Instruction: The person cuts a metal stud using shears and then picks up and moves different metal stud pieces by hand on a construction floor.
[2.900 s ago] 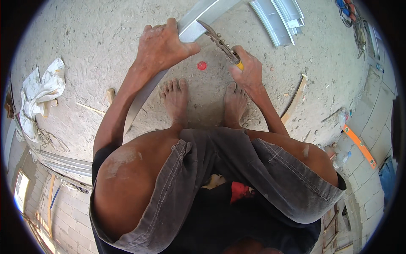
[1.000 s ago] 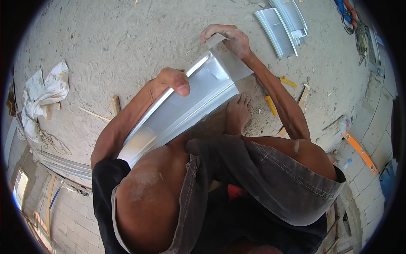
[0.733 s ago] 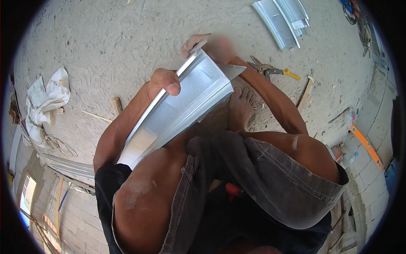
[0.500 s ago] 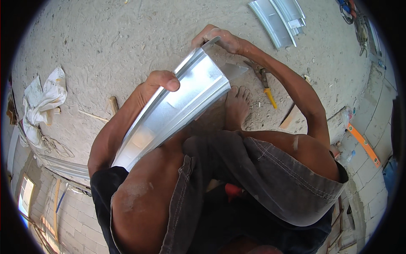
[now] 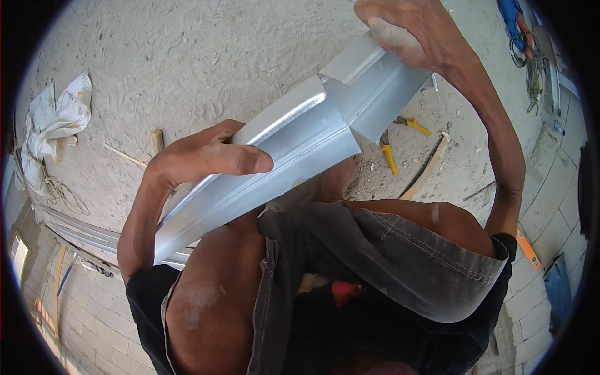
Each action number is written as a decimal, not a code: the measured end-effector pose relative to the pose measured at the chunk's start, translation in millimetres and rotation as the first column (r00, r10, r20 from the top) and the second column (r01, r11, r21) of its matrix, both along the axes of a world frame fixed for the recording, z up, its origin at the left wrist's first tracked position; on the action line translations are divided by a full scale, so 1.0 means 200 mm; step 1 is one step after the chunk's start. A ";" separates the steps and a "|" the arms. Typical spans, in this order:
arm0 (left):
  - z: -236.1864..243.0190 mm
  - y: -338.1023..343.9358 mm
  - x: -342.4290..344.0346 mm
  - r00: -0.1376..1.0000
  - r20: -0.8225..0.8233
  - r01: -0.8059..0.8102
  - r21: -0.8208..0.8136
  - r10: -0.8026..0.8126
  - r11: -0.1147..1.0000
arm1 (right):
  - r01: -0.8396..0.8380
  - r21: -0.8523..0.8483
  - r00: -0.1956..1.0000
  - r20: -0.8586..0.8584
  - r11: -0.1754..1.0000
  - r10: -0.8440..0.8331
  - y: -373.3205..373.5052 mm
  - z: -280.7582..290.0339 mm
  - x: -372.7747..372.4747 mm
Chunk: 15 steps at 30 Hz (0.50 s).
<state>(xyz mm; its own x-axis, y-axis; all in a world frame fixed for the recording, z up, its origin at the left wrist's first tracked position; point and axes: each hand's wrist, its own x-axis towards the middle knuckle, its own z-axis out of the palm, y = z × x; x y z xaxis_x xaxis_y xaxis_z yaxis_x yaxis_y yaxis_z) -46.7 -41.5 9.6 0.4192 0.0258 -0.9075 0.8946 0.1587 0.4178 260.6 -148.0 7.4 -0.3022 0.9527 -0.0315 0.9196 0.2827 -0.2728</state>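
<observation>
My left hand (image 5: 219, 156) grips the long side of a shiny galvanized metal channel (image 5: 275, 178), thumb laid over it inside; the channel runs diagonally up from beside my left knee. Up at the right, my right hand (image 5: 406, 34) clasps the channel's far segment (image 5: 400, 87), which has split flanges at a notch and sits bent at an angle to the rest. Below that segment, snips with yellow handles (image 5: 390, 159) lie on the dusty floor, partly hidden by the metal.
White sacks (image 5: 59, 131) and a tangle of cord (image 5: 65, 200) lie at the left, with metal strips (image 5: 87, 228). A curved wooden strip (image 5: 425, 165) lies at the right, near an orange level (image 5: 528, 247). Blue and red cables (image 5: 519, 34) lie at the top right.
The snips have left my right hand for the floor. My right hand has moved up and right with the channel's end, and the notch has opened. My left hand has shifted slightly down.
</observation>
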 end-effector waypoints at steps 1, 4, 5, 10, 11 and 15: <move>0.05 0.01 0.05 0.994 0.095 0.062 0.015 -0.063 0.998 | 0.002 0.004 1.000 0.009 1.000 -0.002 -0.02 0.00 0.04; 0.27 -0.08 -0.05 0.978 0.166 0.046 0.424 -0.127 0.905 | -0.086 0.091 0.995 -0.050 0.992 0.090 0.08 -0.05 0.00; 0.30 -0.11 -0.07 0.969 0.165 0.013 0.710 -0.185 0.704 | -0.122 0.085 0.975 -0.174 0.989 0.136 0.11 -0.09 0.04; 0.36 -0.10 -0.13 0.938 0.170 0.035 0.820 -0.302 0.571 | -0.073 0.124 0.827 -0.548 0.990 0.129 0.19 -0.19 -0.11; 0.39 -0.10 -0.14 0.948 0.187 0.014 0.783 -0.256 0.622 | -0.104 0.110 0.631 -0.761 0.988 0.151 0.21 -0.27 -0.17; 0.42 -0.09 -0.16 0.930 0.243 0.012 0.730 -0.277 0.683 | -0.141 0.111 -0.304 -0.951 0.984 0.063 0.16 -0.53 -0.83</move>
<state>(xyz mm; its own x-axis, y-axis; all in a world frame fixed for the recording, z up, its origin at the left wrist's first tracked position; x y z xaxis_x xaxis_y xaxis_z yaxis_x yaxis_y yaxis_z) -77.9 -59.6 93.6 0.7242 0.5153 -0.4582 0.6797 -0.4216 0.6002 94.1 -116.5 -98.3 -0.0726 0.9128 0.4020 -0.5762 0.2905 -0.7639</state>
